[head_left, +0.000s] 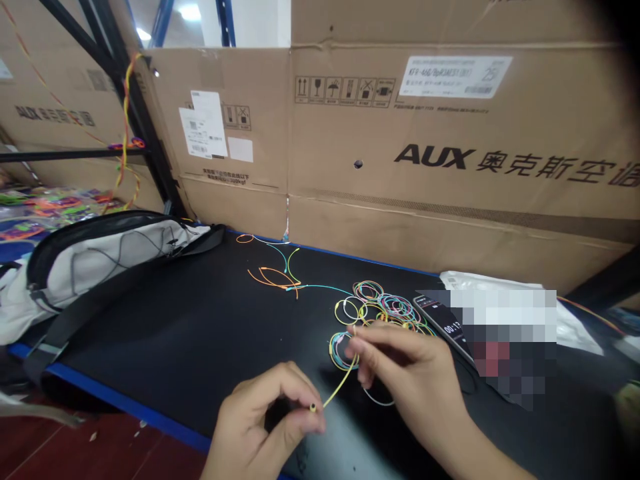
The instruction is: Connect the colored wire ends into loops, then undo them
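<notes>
A thin yellow cord (339, 390) runs between my two hands above the black table. My left hand (270, 417) is closed in a pinch on one end, where a small yellow tip with a dark hole shows between thumb and forefinger. Higher up and to the right, my right hand (407, 367) pinches the cord's other part; a pale tip pokes out above its fingers. Below that hand a white cord (376, 400) curves out; whether it is held I cannot tell. Coiled colored cords (397, 307) lie just behind my right hand, with a blue and yellow coil (336, 353) beside its fingertips.
Loose orange, green and blue cords (275, 277) lie farther back on the black table (165, 340). A phone (440, 323) showing a timer and a white plastic package (493, 283) are at right. A grey bag (115, 260) sits at left. Cardboard (360, 220) walls the back.
</notes>
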`<action>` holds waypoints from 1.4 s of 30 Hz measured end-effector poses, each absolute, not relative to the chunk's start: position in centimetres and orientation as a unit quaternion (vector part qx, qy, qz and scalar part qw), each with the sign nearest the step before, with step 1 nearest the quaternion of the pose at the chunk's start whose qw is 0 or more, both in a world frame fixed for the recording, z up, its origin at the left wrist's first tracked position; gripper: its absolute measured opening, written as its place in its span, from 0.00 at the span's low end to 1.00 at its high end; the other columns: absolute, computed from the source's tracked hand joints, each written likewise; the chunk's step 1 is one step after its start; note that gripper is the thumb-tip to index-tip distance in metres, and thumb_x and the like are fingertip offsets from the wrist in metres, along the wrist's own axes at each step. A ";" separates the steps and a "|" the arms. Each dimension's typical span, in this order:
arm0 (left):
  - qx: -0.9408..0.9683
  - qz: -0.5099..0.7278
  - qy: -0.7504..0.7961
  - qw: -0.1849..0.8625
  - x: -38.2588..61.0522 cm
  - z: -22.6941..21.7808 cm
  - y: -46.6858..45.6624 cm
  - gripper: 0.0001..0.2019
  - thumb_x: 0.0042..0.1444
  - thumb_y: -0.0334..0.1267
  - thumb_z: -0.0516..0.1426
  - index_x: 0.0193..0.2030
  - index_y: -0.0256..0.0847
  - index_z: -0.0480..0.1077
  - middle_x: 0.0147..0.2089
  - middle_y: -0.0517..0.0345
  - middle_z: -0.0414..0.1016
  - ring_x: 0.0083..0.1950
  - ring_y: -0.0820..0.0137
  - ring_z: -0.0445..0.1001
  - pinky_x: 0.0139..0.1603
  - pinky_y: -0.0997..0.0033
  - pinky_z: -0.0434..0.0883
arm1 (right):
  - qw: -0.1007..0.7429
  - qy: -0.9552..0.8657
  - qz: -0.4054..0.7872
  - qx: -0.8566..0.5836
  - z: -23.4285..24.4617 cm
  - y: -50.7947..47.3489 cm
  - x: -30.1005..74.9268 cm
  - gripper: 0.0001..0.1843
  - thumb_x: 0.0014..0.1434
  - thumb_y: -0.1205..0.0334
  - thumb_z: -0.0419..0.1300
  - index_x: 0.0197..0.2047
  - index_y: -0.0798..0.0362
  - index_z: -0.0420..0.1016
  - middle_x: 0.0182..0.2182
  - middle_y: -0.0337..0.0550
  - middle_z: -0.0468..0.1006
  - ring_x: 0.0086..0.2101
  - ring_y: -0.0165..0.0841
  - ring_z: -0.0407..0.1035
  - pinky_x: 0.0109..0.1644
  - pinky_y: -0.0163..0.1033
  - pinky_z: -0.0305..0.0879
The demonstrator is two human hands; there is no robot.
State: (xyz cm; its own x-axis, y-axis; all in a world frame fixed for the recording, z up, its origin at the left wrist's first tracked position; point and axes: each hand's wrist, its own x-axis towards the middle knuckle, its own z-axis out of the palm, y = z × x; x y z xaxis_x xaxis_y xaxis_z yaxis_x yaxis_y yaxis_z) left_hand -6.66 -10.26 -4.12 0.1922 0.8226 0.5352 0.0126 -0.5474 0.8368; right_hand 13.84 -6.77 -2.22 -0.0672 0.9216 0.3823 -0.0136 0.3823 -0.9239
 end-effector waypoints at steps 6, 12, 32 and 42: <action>0.710 0.548 0.367 0.246 -6.7 -4.5 -10.1 0.10 0.62 0.31 0.62 0.29 0.42 0.70 0.24 0.64 0.74 0.25 0.74 0.72 0.27 0.76 0.68 | 0.415 -0.877 0.035 -0.241 -3.1 -7.6 15.1 0.22 0.70 0.73 0.57 0.63 0.50 0.76 0.32 0.45 0.80 0.28 0.34 0.69 0.29 0.39 0.67; 0.738 0.510 0.398 0.194 -6.5 -4.8 -10.3 0.10 0.64 0.33 0.61 0.30 0.43 0.70 0.24 0.64 0.71 0.24 0.73 0.68 0.26 0.74 0.65 | 0.297 -0.928 -0.029 -0.225 -1.8 -7.6 15.4 0.17 0.74 0.71 0.50 0.59 0.61 0.74 0.32 0.47 0.78 0.30 0.36 0.67 0.29 0.42 0.64; 0.743 0.478 0.431 0.182 -6.2 -5.0 -10.4 0.11 0.61 0.26 0.58 0.29 0.42 0.66 0.26 0.67 0.71 0.29 0.76 0.72 0.34 0.78 0.68 | 0.229 -0.948 -0.056 -0.213 -0.3 -8.4 14.7 0.25 0.76 0.71 0.41 0.53 0.69 0.79 0.28 0.49 0.78 0.26 0.38 0.70 0.23 0.42 0.67; 0.771 0.411 0.447 0.194 -6.4 -5.5 -10.4 0.11 0.60 0.26 0.58 0.29 0.41 0.65 0.28 0.65 0.70 0.30 0.74 0.73 0.30 0.77 0.66 | 0.189 -0.959 -0.063 -0.203 0.2 -8.6 14.3 0.28 0.76 0.71 0.38 0.48 0.66 0.81 0.29 0.49 0.79 0.28 0.39 0.70 0.25 0.44 0.65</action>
